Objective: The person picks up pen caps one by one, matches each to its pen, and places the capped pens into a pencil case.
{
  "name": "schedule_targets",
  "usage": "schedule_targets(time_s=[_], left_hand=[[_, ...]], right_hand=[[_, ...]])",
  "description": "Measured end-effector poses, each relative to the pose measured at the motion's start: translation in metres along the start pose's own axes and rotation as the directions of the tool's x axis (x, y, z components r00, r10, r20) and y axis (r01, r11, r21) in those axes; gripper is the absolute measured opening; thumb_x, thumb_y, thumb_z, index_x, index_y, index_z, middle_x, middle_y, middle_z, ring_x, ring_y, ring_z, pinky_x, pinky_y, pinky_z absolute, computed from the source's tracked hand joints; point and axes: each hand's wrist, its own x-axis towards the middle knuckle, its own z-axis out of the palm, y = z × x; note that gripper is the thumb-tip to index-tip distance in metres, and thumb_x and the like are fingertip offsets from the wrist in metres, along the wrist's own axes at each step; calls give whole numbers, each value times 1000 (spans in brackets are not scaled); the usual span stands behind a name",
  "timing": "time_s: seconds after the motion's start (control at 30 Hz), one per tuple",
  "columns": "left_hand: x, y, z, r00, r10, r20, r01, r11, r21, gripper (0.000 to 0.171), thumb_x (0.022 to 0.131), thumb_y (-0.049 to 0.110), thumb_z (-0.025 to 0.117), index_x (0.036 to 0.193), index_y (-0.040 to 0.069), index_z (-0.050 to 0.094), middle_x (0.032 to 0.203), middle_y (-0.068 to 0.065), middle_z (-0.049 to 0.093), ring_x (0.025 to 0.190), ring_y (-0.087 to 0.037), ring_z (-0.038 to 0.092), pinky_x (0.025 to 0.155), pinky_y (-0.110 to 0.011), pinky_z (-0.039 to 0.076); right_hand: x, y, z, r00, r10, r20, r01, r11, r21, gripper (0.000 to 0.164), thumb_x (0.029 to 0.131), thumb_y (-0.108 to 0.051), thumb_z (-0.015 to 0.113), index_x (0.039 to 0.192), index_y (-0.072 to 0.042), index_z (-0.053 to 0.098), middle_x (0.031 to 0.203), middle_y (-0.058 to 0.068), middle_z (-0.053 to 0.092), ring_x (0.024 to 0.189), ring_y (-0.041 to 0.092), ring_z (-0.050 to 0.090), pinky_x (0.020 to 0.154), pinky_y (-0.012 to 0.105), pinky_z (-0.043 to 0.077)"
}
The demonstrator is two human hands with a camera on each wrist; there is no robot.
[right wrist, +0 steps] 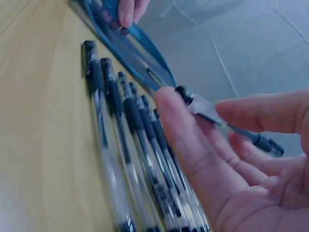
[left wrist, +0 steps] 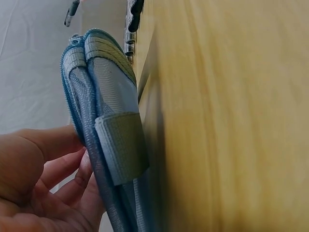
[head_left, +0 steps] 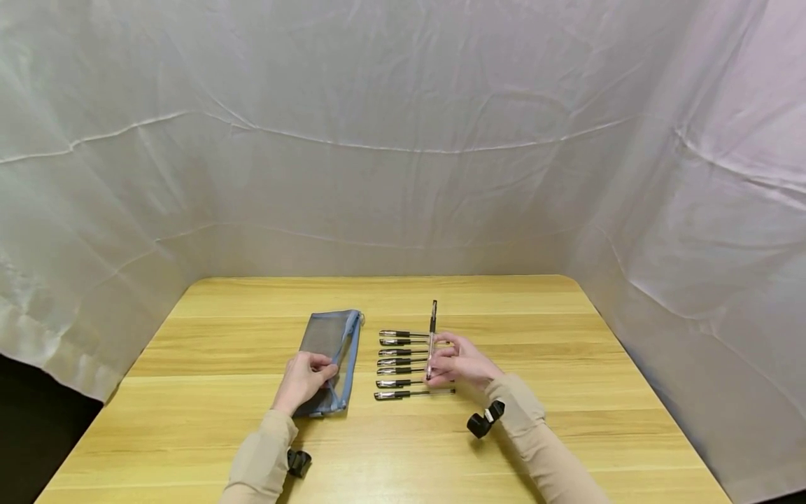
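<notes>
Hands, pouch in left, pen in right

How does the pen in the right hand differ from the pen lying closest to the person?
The held pen is off the table, gripped by the right hand, while the closest lying pen rests on the wood, untouched. In the head view, the held pen runs lengthwise away from the person, whereas the closest lying pen runs sideways. Both have a black grip section and a clear barrel.
</notes>
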Motion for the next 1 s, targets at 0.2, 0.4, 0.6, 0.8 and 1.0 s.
schedule_targets(time_s=[0.2, 0.4, 0.6, 0.8, 1.0], left_hand=[[0, 0, 0, 1000, 2, 6, -2, 1000, 0, 17, 91, 6, 70, 102, -5, 76, 87, -13, 76, 64, -16, 68, 62, -28, 58], [0, 1, -1, 1000, 10, 4, -10, 1000, 4, 16, 91, 6, 70, 102, -5, 76, 87, -14, 76, 65, -15, 67, 62, -28, 58], [-1, 2, -1, 1000, 10, -2, -10, 1000, 11, 18, 92, 7, 70, 103, -5, 76, 87, -13, 75, 65, -15, 67, 62, -28, 57], [0, 1, -1, 1000, 19, -9, -19, 1000, 18, 17, 92, 8, 71, 103, -4, 76, 85, -12, 76, 65, -13, 66, 62, -27, 57], [0, 1, -1, 999, 39, -18, -39, 999, 25, 17, 91, 8, 71, 103, -3, 77, 84, -12, 76, 63, -12, 66, 62, -26, 56]], right_hand=[[11, -1, 7, 999, 50, 16, -50, 999, 4, 54, 95, 4, 58, 141, 12, 30, 108, 34, 67, 86, 28, 74, 86, 46, 62], [23, -3, 15, 997, 81, 18, -82, 996, 18, 51, 97, 3, 56, 141, 13, 33, 109, 26, 67, 84, 22, 73, 86, 45, 62], [34, -7, 24, 994, 110, 27, -110, 994, 17, 55, 94, 7, 56, 144, 12, 33, 97, 10, 63, 83, 22, 70, 84, 43, 63], [45, -7, 33, 988, 153, -2, -153, 987, 43, 55, 94, 6, 57, 144, 10, 34, 97, 9, 61, 77, 21, 69, 83, 43, 64], [54, -6, 41, 982, 183, -37, -180, 980, 81, 55, 94, 7, 59, 143, 8, 34, 106, 17, 59, 76, 23, 69, 80, 41, 64]])
